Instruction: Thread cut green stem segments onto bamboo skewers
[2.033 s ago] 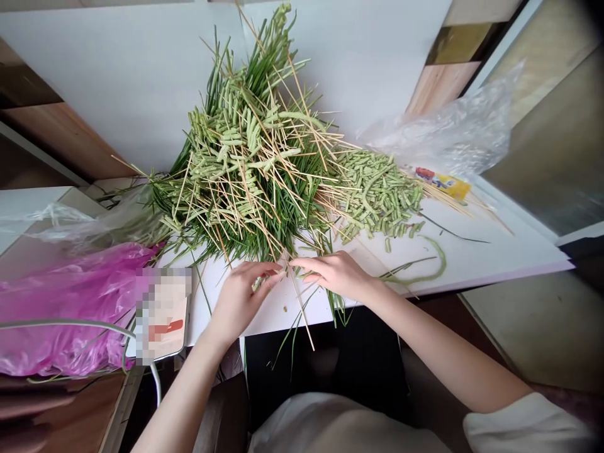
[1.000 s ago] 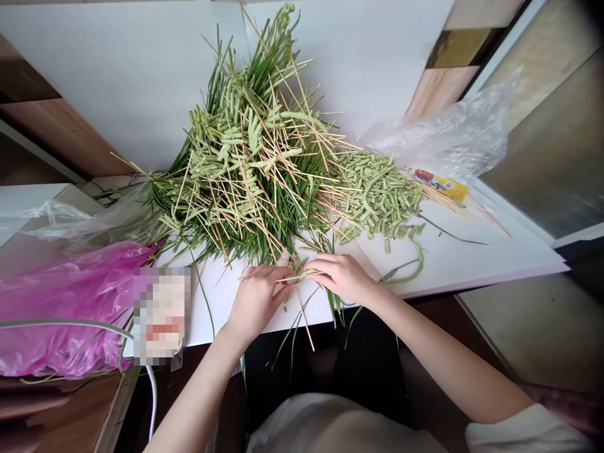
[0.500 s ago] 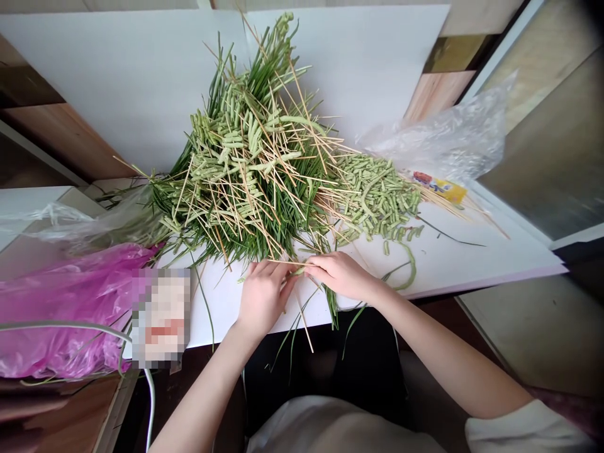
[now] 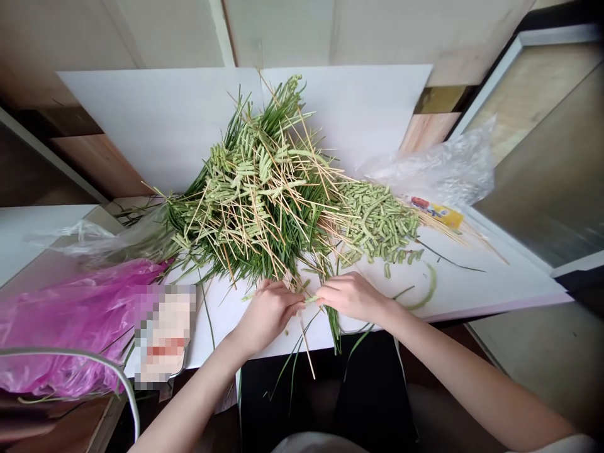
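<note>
At the front of the white table, my left hand (image 4: 271, 308) and my right hand (image 4: 352, 297) are close together, with fingers pinched on a short piece of green bean (image 4: 311, 299) between them. A thin wooden skewer near the fingertips is partly hidden by them. Just beyond rises a tall heap of long green stalks (image 4: 287, 251), cut bean pieces and many thin skewers (image 4: 283, 204). To its right lies a pile of short cut bean pieces (image 4: 380, 220). One longer curved bean (image 4: 430, 286) rests beyond my right hand.
A pink plastic bag (image 4: 80, 321), a blurred-out flat object (image 4: 165, 333) and a pale cable (image 4: 94, 356) are at the left. Clear plastic (image 4: 443, 167) and a yellow wrapper (image 4: 446, 215) with skewers lie at the right. The white table's (image 4: 495, 296) front edge is near my legs.
The view has tilted up, so the heap and hands appear lower. The skewer that stretched across between my hands has shifted, and the short bean piece now shows between my fingertips.
</note>
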The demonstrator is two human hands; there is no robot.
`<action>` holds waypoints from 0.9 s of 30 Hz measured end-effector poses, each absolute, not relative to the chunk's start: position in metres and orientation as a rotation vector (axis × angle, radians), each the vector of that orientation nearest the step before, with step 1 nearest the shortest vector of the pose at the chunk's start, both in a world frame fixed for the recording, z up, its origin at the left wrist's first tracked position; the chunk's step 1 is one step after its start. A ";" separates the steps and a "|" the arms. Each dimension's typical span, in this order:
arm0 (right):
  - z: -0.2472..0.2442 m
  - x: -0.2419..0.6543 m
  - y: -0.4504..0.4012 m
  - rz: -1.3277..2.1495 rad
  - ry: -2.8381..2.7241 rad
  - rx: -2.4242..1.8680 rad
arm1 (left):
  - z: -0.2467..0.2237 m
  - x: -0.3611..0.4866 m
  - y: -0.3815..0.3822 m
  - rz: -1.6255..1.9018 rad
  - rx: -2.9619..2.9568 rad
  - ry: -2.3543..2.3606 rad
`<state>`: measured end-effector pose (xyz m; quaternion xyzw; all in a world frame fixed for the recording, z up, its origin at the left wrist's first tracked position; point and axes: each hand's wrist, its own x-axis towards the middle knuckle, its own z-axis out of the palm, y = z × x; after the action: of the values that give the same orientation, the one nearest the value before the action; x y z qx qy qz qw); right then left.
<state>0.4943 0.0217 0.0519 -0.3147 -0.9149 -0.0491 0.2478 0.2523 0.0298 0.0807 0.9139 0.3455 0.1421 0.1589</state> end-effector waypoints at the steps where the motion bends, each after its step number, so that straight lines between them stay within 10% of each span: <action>1: 0.053 0.495 0.019 -0.229 -2.501 -0.789 | 0.083 0.252 0.029 0.403 2.482 0.937; 11: 0.069 0.552 0.027 -0.747 -2.315 -0.484 | 0.084 0.222 0.000 0.256 1.334 0.854; 27: 0.060 0.504 0.044 -0.100 -2.450 -1.015 | 0.069 0.230 0.040 0.781 2.478 1.332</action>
<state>0.5042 0.0439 0.0604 -0.3710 -0.8960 -0.0364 0.2414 0.2299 0.0398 0.0686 0.8436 0.4533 0.2657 0.1107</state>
